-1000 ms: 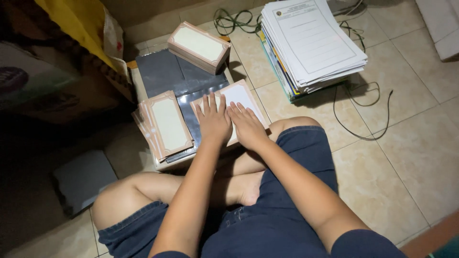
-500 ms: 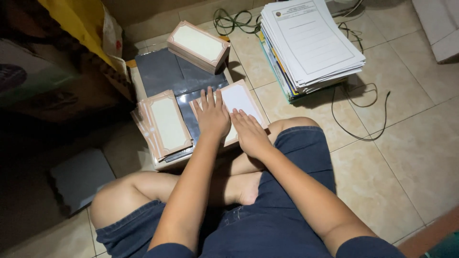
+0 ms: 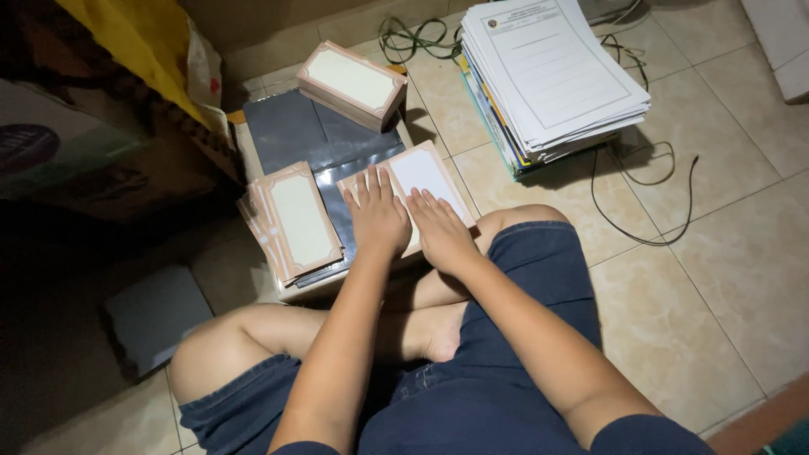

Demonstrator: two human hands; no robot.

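I sit cross-legged on a tiled floor. Both hands lie flat, palms down, on a card [image 3: 421, 173] with a white middle and a peach ornate border. My left hand [image 3: 377, 212] covers the card's left part and my right hand [image 3: 440, 229] presses its near right edge. The card rests on a dark grey glossy sheet [image 3: 303, 135] over a low box. To the left lies a fanned stack of the same cards [image 3: 291, 221]. A thicker block of these cards [image 3: 352, 84] sits at the sheet's far edge.
A tall pile of printed papers and booklets [image 3: 552, 76] stands on the floor at the right. Black and green cables [image 3: 640, 181] loop beside and behind it. Yellow cloth [image 3: 139, 42] and cardboard boxes [image 3: 67, 143] crowd the dark left side. A grey flat pad [image 3: 156, 316] lies near my left knee.
Both hands stay flat on the card. The right hand has slid slightly toward me along the card's near edge.
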